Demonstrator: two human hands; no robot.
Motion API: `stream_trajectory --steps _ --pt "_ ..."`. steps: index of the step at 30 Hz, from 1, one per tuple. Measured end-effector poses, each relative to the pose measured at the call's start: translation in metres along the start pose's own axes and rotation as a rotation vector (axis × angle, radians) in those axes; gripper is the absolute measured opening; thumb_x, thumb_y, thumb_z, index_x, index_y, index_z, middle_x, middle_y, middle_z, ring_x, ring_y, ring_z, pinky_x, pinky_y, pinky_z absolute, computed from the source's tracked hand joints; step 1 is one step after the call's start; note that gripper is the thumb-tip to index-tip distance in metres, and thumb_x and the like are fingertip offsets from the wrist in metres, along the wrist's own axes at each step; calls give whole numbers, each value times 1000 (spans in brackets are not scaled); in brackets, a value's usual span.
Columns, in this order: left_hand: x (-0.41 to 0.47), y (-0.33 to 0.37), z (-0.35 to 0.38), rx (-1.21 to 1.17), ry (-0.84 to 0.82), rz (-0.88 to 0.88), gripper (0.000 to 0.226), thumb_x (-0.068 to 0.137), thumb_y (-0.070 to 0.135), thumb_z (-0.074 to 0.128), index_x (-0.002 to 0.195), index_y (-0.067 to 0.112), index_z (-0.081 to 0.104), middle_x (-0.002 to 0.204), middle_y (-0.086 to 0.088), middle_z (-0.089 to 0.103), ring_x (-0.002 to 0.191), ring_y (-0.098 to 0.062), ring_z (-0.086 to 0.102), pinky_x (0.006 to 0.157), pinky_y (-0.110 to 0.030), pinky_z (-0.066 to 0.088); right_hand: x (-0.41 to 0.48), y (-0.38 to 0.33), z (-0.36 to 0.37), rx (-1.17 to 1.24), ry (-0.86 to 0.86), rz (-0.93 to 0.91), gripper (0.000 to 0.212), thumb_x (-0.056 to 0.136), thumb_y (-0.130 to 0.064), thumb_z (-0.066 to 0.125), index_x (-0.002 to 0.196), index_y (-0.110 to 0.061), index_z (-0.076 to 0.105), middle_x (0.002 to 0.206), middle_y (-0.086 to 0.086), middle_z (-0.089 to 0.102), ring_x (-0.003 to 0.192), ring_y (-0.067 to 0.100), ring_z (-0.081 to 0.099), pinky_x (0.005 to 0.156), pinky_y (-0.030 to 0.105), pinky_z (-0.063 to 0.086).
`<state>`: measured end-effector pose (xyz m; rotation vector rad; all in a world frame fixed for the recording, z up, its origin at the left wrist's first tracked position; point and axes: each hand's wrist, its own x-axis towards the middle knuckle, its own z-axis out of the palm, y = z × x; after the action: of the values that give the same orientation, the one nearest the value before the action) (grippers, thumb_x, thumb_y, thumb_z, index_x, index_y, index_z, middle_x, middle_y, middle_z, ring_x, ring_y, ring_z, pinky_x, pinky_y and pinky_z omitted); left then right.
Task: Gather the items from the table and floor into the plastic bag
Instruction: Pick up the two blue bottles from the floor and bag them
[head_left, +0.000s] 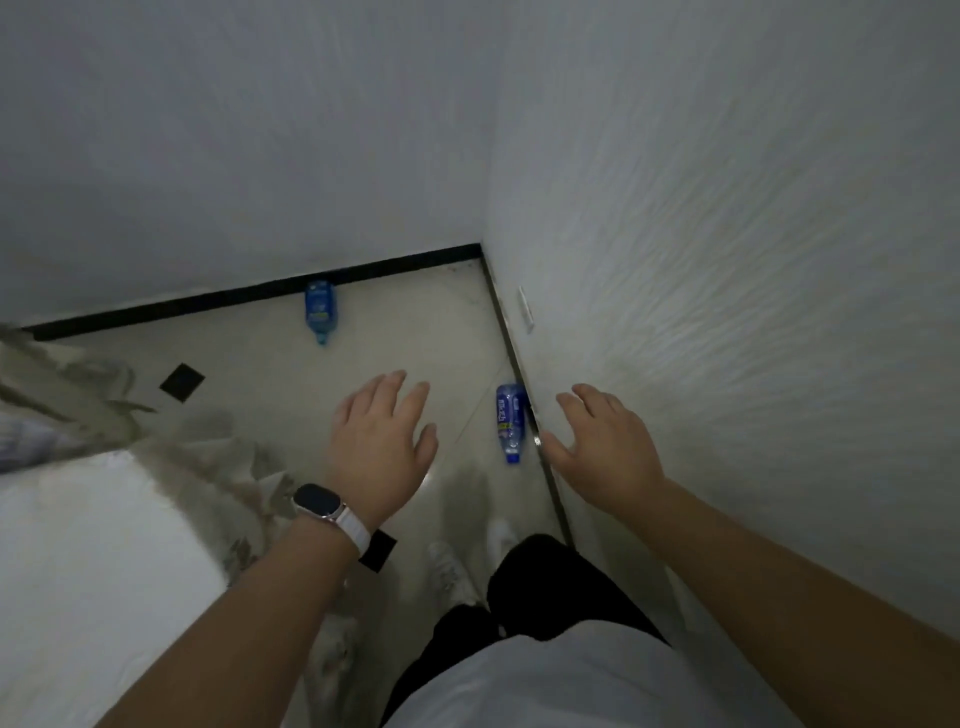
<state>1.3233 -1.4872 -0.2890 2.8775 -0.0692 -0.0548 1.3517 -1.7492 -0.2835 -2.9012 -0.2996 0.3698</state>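
Observation:
Two blue plastic bottles lie on the pale tiled floor. One bottle (320, 310) rests at the far wall's black skirting, cap toward me. The other bottle (509, 421) lies along the right wall, cap toward me. My left hand (382, 441), with a watch on the wrist, hovers above the floor left of that nearer bottle, fingers straight and empty. My right hand (602, 441) is held out just right of the same bottle, close to the wall, fingers spread and holding nothing. No plastic bag is in view.
White walls meet in a corner ahead (480, 249); the right wall (727, 312) runs close beside me. A bed with a patterned cover (104, 519) fills the left. My feet in white shoes (452, 571) stand on the narrow floor strip.

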Motion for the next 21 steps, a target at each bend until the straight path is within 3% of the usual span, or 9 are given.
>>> stream_trajectory --steps 3,6,10,17,21 --pt "48 -15 30 -25 -3 12 49 87 38 50 128 14 60 133 -15 57 122 -35 53 98 -48 42 51 9 35 23 -43 12 52 84 -46 50 113 -5 64 109 17 63 93 37 62 69 43 54" --pt "97 -35 75 -47 1 28 48 88 35 55 130 13 59 136 -15 56 123 -35 52 99 -49 43 109 24 85 92 -95 61 57 85 -46 51 123 -4 59 121 18 60 103 37 58 79 46 53" --pt "161 -70 144 -42 -36 12 49 87 36 57 130 13 59 136 -16 56 125 -35 51 100 -49 40 184 48 157 132 -168 154 58 87 -44 55 129 -4 55 123 17 59 103 35 58 79 43 51" --pt "246 -127 263 -80 -96 38 48 88 34 58 130 11 59 135 -18 56 124 -37 52 99 -50 42 266 75 268 198 -227 340 65 93 -41 57 145 -8 37 140 13 46 119 30 48 92 39 42" --pt "276 -154 345 -81 -157 71 52 88 36 56 134 12 56 138 -19 53 126 -39 49 100 -53 42 297 90 347 216 -243 436 65 91 -45 58 143 -11 39 134 11 49 115 27 50 87 38 44"
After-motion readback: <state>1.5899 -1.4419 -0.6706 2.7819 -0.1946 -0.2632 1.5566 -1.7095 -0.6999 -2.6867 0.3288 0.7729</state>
